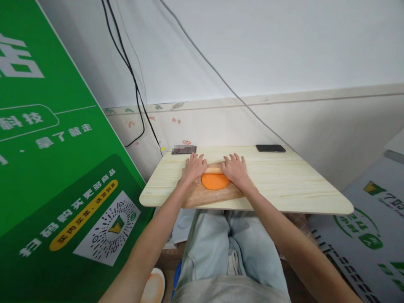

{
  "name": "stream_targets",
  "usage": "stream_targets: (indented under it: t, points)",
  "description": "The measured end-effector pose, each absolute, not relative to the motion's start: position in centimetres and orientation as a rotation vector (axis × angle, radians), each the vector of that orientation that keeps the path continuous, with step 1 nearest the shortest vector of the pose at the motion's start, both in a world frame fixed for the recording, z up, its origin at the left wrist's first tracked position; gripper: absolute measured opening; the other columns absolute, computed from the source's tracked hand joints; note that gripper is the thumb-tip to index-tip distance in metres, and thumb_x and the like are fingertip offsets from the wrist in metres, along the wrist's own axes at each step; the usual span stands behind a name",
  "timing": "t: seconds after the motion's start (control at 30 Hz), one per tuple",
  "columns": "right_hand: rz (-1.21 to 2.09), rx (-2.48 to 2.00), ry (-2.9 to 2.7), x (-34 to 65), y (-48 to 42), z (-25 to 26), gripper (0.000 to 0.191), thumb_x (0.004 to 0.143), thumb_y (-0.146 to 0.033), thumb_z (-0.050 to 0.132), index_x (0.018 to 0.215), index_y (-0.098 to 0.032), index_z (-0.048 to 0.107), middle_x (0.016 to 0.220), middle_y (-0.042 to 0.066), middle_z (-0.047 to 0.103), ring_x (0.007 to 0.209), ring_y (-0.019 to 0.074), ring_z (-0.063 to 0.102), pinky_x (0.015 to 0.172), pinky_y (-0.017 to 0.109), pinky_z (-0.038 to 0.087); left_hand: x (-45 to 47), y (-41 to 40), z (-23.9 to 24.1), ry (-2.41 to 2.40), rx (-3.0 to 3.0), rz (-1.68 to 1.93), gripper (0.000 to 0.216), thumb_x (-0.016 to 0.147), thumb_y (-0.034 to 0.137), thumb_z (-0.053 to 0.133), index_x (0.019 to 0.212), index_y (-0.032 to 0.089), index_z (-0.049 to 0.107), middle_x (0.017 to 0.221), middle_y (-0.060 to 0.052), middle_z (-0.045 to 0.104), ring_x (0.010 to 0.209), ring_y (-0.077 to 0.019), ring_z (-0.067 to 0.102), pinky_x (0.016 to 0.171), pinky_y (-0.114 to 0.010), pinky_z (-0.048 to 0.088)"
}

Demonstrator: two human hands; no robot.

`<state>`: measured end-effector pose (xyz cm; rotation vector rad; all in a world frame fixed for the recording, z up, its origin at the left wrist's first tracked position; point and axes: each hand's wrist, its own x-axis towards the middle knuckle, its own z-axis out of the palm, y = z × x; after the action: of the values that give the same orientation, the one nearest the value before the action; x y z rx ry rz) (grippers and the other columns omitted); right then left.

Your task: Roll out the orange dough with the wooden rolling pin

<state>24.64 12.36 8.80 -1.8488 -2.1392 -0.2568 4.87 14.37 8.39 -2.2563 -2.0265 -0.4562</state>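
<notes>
A pale wooden rolling pin lies crosswise over a flat orange sheet of dough, along its far edge. My left hand rests over the pin's left end, with its fingers bent over the far side. Over the right end is my right hand, palm down, fingertips pointing away from me. Both hands cover the ends of the pin. Beneath the dough is a brown wooden board, set slightly askew at the table's near edge and dusted with pale marks.
Two dark phones, one at the left and another at the right, lie along the back of the light wooden table. A green printed panel stands close on the left. Cables hang along the wall. A white plate sits below, left of my legs.
</notes>
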Motion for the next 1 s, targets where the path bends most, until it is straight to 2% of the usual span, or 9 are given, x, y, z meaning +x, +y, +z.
stream_targets:
  t: [0.17,0.23,0.33,0.5,0.73,0.87,1.0]
  points:
    - [-0.399,-1.724,-2.097,24.7,7.6,6.9,0.058,0.113,-0.031,0.028,0.152,-0.010,0.064,0.162,0.020,0.059,0.156,0.0349,0.043,0.130,0.052,0.023,4.6,9.3,6.0,-1.930,-2.192,-0.505,0.052,0.115,0.035,0.029,0.154,0.020,0.060,0.159,-0.015,0.062,0.161,-0.0331,0.038,0.124,-0.052,0.040]
    - [-0.412,-1.717,-2.089,24.7,7.0,6.7,0.058,0.113,-0.031,0.028,0.155,-0.008,0.061,0.164,0.021,0.056,0.158,0.0350,0.040,0.130,0.052,0.023,4.6,8.7,5.7,-1.913,-2.203,-0.504,0.054,0.115,0.036,0.028,0.158,0.020,0.058,0.161,-0.014,0.060,0.162,-0.0333,0.037,0.124,-0.052,0.040]
    - [-0.393,-1.738,-2.115,24.8,8.1,6.9,0.058,0.113,-0.031,0.027,0.155,-0.009,0.061,0.162,0.019,0.059,0.156,0.0351,0.043,0.130,0.053,0.023,4.7,9.6,6.3,-1.968,-2.209,-0.473,0.053,0.114,0.035,0.031,0.159,0.021,0.057,0.163,-0.014,0.058,0.162,-0.0332,0.037,0.125,-0.052,0.040]
    - [-0.353,-1.758,-2.189,24.8,12.1,7.8,0.054,0.113,-0.032,0.030,0.151,-0.017,0.064,0.157,0.013,0.064,0.153,0.0333,0.046,0.129,0.053,0.024,5.2,12.9,8.5,-2.073,-2.251,-0.456,0.050,0.111,0.034,0.035,0.153,0.023,0.060,0.155,-0.015,0.064,0.153,-0.0326,0.047,0.121,-0.055,0.043]
    - [-0.210,-1.810,-2.286,24.8,16.3,9.1,0.050,0.110,-0.033,0.033,0.143,-0.021,0.069,0.153,0.014,0.066,0.146,0.0335,0.050,0.122,0.054,0.032,5.2,16.3,9.7,-2.196,-2.247,-0.455,0.046,0.108,0.029,0.035,0.145,0.020,0.061,0.149,-0.019,0.064,0.144,-0.0344,0.054,0.117,-0.058,0.045]
    - [-0.084,-1.863,-2.305,24.7,17.8,9.7,0.052,0.110,-0.035,0.033,0.145,-0.021,0.069,0.155,0.015,0.064,0.148,0.0346,0.048,0.122,0.057,0.031,5.4,17.8,9.7,-2.215,-2.229,-0.442,0.043,0.108,0.026,0.034,0.138,0.018,0.064,0.147,-0.020,0.065,0.140,-0.0349,0.057,0.113,-0.056,0.048]
    - [-0.091,-1.868,-2.294,24.7,17.9,9.5,0.054,0.111,-0.036,0.031,0.151,-0.021,0.065,0.160,0.015,0.061,0.152,0.0340,0.044,0.124,0.057,0.029,5.5,17.6,9.7,-2.202,-2.227,-0.449,0.042,0.108,0.024,0.033,0.135,0.020,0.066,0.143,-0.018,0.067,0.138,-0.0343,0.057,0.112,-0.056,0.048]
